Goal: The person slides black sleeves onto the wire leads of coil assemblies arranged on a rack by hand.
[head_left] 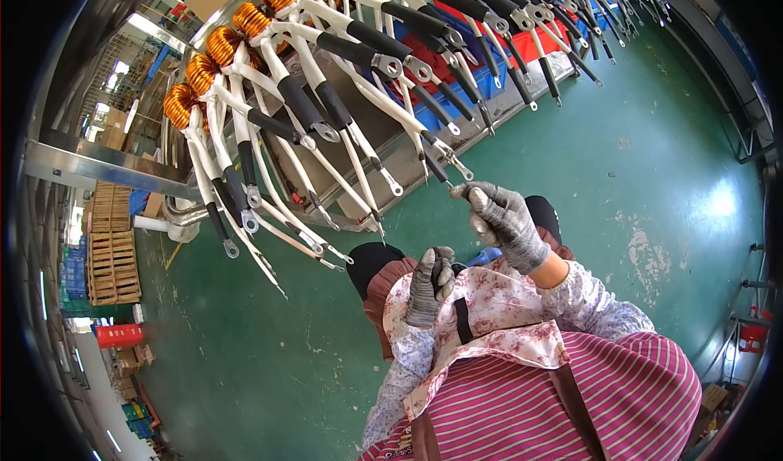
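Observation:
My right hand (507, 226), in a grey glove, reaches up to the hanging leads. Its thumb and fingers pinch the tip of a cable end with a black sleeve (435, 167), and the fingertips hide that tip. Just beside it hangs a white lead with a bare ring terminal (463, 170). Close to my body is my left hand (430, 286), also gloved, its fingers curled closed. Something dark may be inside it, but I cannot make it out. Above hang several copper-wound coils (222, 47) with white leads, black sleeves and metal lugs.
A metal rail (106, 167) runs at the left. Behind the leads is a cart (481, 127) with blue and red bins (534, 45). Wooden pallets (114, 249) and a red cylinder (119, 335) stand at the far left. The floor (269, 371) is green.

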Motion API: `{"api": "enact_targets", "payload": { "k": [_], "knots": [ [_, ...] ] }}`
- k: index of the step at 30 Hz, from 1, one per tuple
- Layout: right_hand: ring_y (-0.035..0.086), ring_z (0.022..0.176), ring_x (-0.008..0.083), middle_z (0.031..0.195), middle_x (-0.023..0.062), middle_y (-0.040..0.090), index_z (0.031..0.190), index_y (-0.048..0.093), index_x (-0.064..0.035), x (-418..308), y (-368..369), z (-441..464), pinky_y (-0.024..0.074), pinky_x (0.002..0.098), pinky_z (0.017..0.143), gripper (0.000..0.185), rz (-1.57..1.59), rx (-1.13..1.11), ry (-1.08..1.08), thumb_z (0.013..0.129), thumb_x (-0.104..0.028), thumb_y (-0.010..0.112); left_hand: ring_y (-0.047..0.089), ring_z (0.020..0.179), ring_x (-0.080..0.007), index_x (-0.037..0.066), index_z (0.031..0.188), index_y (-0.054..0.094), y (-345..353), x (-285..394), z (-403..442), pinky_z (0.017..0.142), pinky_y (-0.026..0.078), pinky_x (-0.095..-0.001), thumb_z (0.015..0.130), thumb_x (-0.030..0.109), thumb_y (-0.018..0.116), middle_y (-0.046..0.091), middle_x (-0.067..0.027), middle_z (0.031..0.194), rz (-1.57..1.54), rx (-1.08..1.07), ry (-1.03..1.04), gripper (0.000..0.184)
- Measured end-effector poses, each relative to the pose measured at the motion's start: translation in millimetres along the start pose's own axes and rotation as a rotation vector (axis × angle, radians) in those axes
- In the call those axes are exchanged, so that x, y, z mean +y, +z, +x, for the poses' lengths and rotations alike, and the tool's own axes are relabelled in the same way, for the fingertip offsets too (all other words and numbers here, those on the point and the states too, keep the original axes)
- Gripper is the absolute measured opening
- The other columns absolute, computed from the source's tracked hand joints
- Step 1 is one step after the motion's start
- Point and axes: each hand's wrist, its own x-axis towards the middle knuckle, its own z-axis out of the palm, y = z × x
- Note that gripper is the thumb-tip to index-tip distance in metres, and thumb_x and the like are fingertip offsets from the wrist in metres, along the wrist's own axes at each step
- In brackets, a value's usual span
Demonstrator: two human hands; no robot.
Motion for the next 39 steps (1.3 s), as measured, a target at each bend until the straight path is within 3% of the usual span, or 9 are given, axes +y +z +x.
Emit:
{"api": "enact_targets", "payload": {
  "k": [14, 17, 19, 25, 28, 32, 35, 36, 39],
  "knots": [
    [0.032, 0.052, 0.0032, 0.065, -0.0064, 0.037, 0.111, 0.049, 0.0034, -3.1, 4.6, 10.8, 0.031, 0.018, 0.048, 0.037, 0.532, -0.148, 0.032, 0.092, -0.028, 0.046, 0.04, 0.035, -0.0095, 0.003, 0.095, 0.057, -44.9, -26.9, -6.7, 0.032, 0.035, -0.0205, 0.092, 0.035, 0.044, 0.045, 0.0003, 0.051, 0.037, 0.176, -0.07, 0.035],
    [0.031, 0.053, 0.004, 0.068, -0.0049, 0.035, 0.109, 0.046, 0.0031, -6.6, 6.6, 29.8, 0.0297, 0.0171, 0.048, 0.029, 0.826, -0.279, 0.153, 0.094, -0.021, 0.041, 0.033, 0.037, -0.0062, 0.008, 0.093, 0.057, -52.4, -31.6, -4.7, 0.032, 0.026, -0.0194, 0.092, 0.036, 0.043, 0.041, 0.0048, 0.051, 0.081, 0.136, -0.061, 0.031],
    [0.033, 0.056, 0.0058, 0.074, -0.0023, 0.04, 0.112, 0.045, 0.0029, -11.5, 16.0, 45.5, 0.0319, 0.0192, 0.05, 0.027, 0.947, -0.09, 0.151, 0.091, -0.015, 0.042, 0.029, 0.037, -0.0052, 0.009, 0.092, 0.057, -53.9, -36.8, -3.3, 0.033, 0.024, -0.0192, 0.092, 0.037, 0.043, 0.039, 0.0066, 0.051, 0.068, 0.197, -0.071, 0.031],
    [0.036, 0.054, 0.0033, 0.07, -0.0027, 0.05, 0.121, 0.047, 0.0024, 25.8, 2.1, 72.7, 0.028, 0.0158, 0.045, 0.038, -0.218, -0.146, -0.143, 0.091, -0.021, 0.048, 0.028, 0.037, -0.0045, 0.005, 0.096, 0.052, -44.1, -30.9, -9.6, 0.032, 0.025, -0.0198, 0.093, 0.041, 0.038, 0.037, 0.0053, 0.052, 0.193, 0.247, -0.039, 0.039],
    [0.033, 0.05, 0.0028, 0.066, -0.0037, 0.05, 0.118, 0.052, 0.0015, 42.2, 20.5, 62.9, 0.026, 0.0162, 0.044, 0.038, -0.508, 0.191, -0.361, 0.091, -0.025, 0.049, 0.034, 0.032, -0.0075, 0.009, 0.097, 0.051, -58.6, -36.3, -5.0, 0.029, 0.028, -0.0207, 0.091, 0.046, 0.038, 0.039, 0.0042, 0.052, 0.228, 0.17, -0.002, 0.04],
    [0.033, 0.047, 0.0023, 0.068, -0.0034, 0.048, 0.113, 0.054, 0.0018, 23.7, 52.2, 59.2, 0.0263, 0.0167, 0.041, 0.034, -0.354, 0.337, -0.516, 0.093, -0.023, 0.044, 0.032, 0.035, -0.0068, 0.004, 0.098, 0.052, -51.5, -32.0, -6.5, 0.031, 0.026, -0.0206, 0.092, 0.044, 0.038, 0.038, 0.0037, 0.052, 0.248, 0.223, -0.037, 0.043],
    [0.033, 0.046, 0.0039, 0.062, -0.0026, 0.04, 0.111, 0.05, 0.0028, 3.2, 21.6, 81.6, 0.0261, 0.0182, 0.036, 0.032, 0.882, -0.711, 0.32, 0.095, -0.022, 0.037, 0.033, 0.035, -0.007, 0.004, 0.097, 0.052, -53.6, -33.1, -2.6, 0.031, 0.027, -0.0208, 0.091, 0.045, 0.039, 0.038, 0.0034, 0.052, 0.241, 0.219, -0.046, 0.043],
    [0.031, 0.043, 0.0052, 0.058, -0.0013, 0.031, 0.107, 0.047, 0.0024, 1.9, 13.4, 82.3, 0.0247, 0.0204, 0.032, 0.031, 1.112, -0.451, 0.444, 0.096, -0.022, 0.031, 0.033, 0.035, -0.007, 0.005, 0.097, 0.052, -54.2, -35.0, -2.7, 0.031, 0.027, -0.0208, 0.091, 0.045, 0.039, 0.038, 0.0034, 0.052, 0.228, 0.213, -0.05, 0.043],
    [0.031, 0.042, 0.0062, 0.058, -0.0014, 0.029, 0.106, 0.048, 0.0017, 2.7, 32.6, 73.1, 0.0254, 0.0206, 0.032, 0.03, 0.893, -0.549, 0.291, 0.096, -0.021, 0.032, 0.033, 0.035, -0.0069, 0.005, 0.096, 0.052, -55.9, -32.8, -2.5, 0.031, 0.027, -0.0206, 0.091, 0.046, 0.039, 0.037, 0.0035, 0.052, 0.22, 0.196, -0.037, 0.043]
  ]
}}
